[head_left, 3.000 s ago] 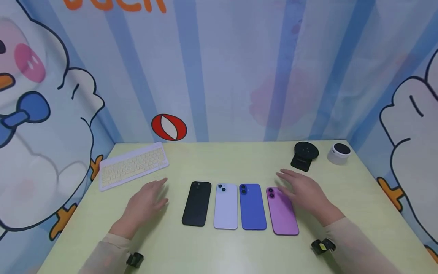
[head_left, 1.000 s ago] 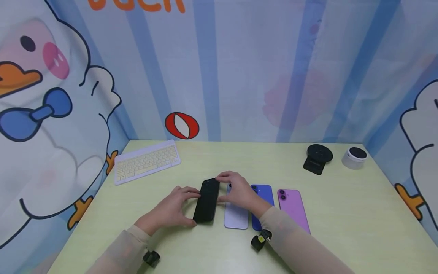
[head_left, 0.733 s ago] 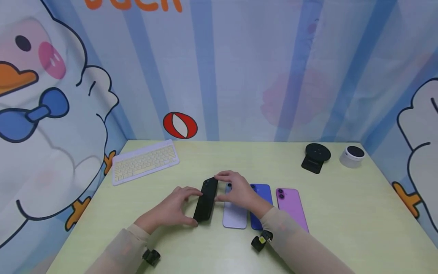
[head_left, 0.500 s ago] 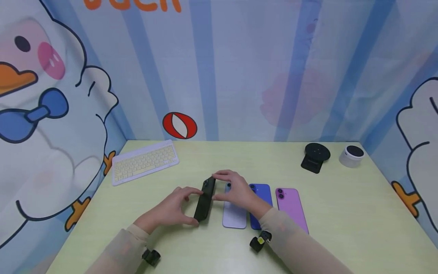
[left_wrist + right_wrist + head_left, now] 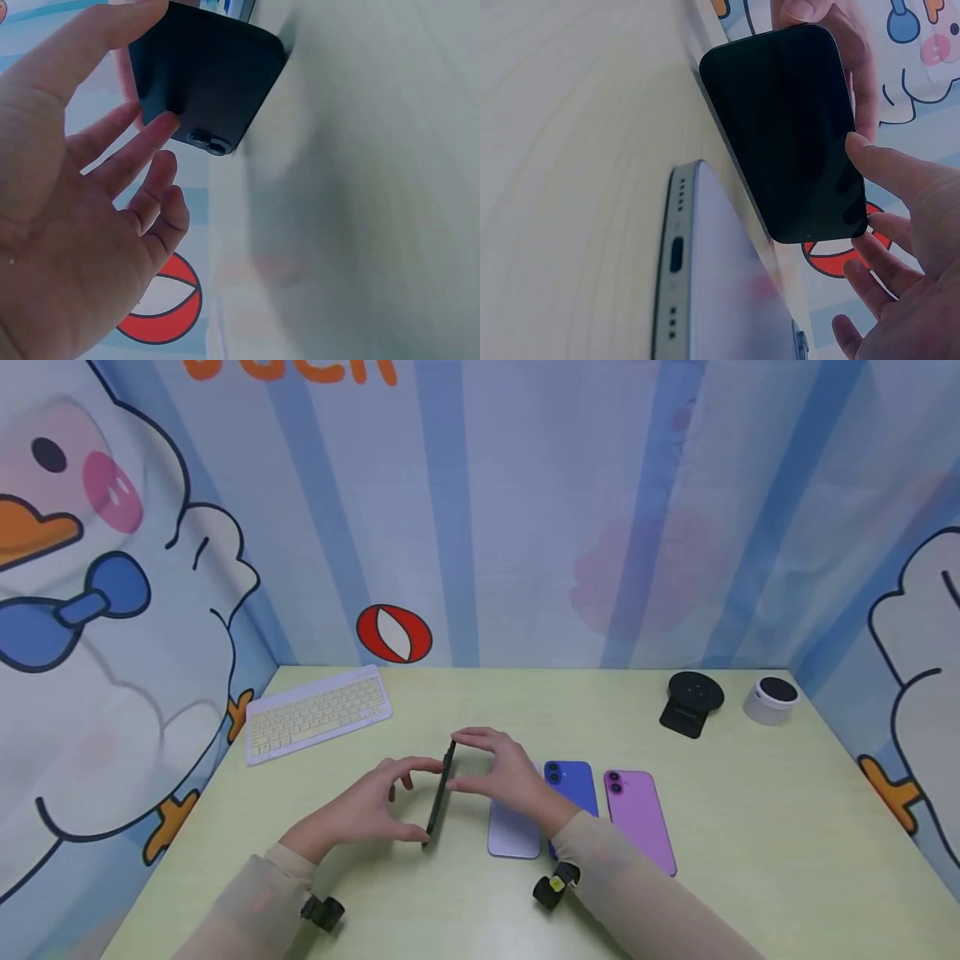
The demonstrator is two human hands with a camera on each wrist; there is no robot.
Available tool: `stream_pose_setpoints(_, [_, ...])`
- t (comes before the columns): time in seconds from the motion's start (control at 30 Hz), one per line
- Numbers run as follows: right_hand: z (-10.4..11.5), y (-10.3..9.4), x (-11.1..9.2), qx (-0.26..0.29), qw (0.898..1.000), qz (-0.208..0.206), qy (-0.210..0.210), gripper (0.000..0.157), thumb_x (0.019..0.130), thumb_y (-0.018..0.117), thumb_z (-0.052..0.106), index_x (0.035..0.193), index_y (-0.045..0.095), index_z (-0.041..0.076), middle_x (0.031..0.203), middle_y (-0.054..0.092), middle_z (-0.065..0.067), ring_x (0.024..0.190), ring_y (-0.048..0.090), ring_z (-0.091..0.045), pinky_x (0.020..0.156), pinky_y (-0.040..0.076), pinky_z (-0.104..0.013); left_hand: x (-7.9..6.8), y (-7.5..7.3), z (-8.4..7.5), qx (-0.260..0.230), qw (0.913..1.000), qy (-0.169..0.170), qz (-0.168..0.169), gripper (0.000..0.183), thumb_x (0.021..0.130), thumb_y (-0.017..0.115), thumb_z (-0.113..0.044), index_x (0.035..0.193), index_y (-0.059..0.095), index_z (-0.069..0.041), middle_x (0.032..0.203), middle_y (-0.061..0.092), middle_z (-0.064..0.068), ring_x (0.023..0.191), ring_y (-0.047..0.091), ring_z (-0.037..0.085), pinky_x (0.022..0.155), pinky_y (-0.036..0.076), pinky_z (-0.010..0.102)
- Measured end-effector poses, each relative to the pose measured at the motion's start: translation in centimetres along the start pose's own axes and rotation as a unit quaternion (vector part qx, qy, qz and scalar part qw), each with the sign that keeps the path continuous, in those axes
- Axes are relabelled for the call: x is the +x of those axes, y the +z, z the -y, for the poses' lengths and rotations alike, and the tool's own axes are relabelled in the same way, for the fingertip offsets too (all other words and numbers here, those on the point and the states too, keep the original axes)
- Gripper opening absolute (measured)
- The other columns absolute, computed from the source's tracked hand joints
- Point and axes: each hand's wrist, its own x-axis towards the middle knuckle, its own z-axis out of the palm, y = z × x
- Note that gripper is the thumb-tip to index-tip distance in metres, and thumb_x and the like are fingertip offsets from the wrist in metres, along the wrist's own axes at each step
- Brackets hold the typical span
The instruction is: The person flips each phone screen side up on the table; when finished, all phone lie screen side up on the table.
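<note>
A black smartphone [image 5: 441,795] stands tilted up on its long edge, nearly side-on in the head view. My left hand [image 5: 356,810] grips it with the thumb at the near end and fingers on the back; the left wrist view shows its dark back with camera lenses. From the other side my right hand [image 5: 513,777] pinches it, thumb on the dark screen [image 5: 780,135] and fingers at the far end. Beneath the right hand lies a lavender phone [image 5: 513,835], partly covered. A blue phone [image 5: 572,783] and a purple phone [image 5: 642,822] lie right of it.
A white keyboard [image 5: 318,714] lies at the back left of the pale table [image 5: 405,902]. At the back right are a black round-topped stand [image 5: 693,693] and a small white cylinder [image 5: 771,702] with a dark top. A printed curtain [image 5: 510,527] hangs behind.
Both hands have come in from apart to the black phone, which was lying flat, back up. They have tipped it up onto its left long edge, the right hand shifting left with it.
</note>
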Motion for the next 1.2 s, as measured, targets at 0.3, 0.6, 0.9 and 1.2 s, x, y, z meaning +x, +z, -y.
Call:
stream_pose_setpoints(0.3, [0.4, 0.7, 0.5, 0.001, 1.000, -0.002, -0.007, 0.067, 0.079, 0.092, 0.029, 0.140, 0.066, 0.020, 0.148, 0.059, -0.003, 0.142, 0.050, -0.029, 0.115, 0.040, -0.053, 0.0, -1.0, -0.1, 0.017, 0.9991, 0.039, 0.003, 0.096, 0.071, 0.097, -0.030, 0.154, 0.049, -0.024, 0.158, 0.047, 0.002, 0.110, 0.053, 0.033, 0.084, 0.050, 0.048])
stream_pose_setpoints(0.6, [0.2, 1.3, 0.7, 0.001, 1.000, -0.014, -0.015, 0.064, 0.079, 0.091, 0.029, 0.138, 0.067, 0.021, 0.145, 0.062, -0.003, 0.140, 0.052, -0.028, 0.116, 0.040, -0.052, -0.3, -1.3, 0.4, 0.020, 0.9986, 0.049, -0.007, 0.096, 0.071, 0.096, -0.031, 0.154, 0.049, -0.021, 0.158, 0.048, 0.002, 0.108, 0.054, 0.032, 0.082, 0.050, 0.044])
stream_pose_setpoints(0.9, [-0.3, 1.5, 1.0, -0.016, 1.000, -0.001, -0.002, 0.064, 0.081, 0.090, 0.027, 0.140, 0.066, 0.022, 0.143, 0.066, 0.001, 0.138, 0.055, -0.025, 0.115, 0.039, -0.054, -0.9, -1.9, 1.0, 0.018, 0.9991, 0.035, -0.012, 0.095, 0.070, 0.097, -0.030, 0.153, 0.050, -0.022, 0.152, 0.053, -0.003, 0.111, 0.055, 0.032, 0.084, 0.051, 0.045])
stream_pose_setpoints(1.2, [-1.0, 2.0, 1.2, -0.126, 0.991, 0.048, 0.023, 0.075, 0.073, 0.094, 0.024, 0.142, 0.064, 0.020, 0.142, 0.066, 0.000, 0.136, 0.054, -0.029, 0.110, 0.025, -0.063, -1.6, -2.5, 1.9, 0.021, 0.9995, 0.019, -0.015, 0.095, 0.070, 0.096, -0.032, 0.153, 0.049, -0.024, 0.149, 0.056, 0.005, 0.113, 0.055, 0.032, 0.085, 0.051, 0.045])
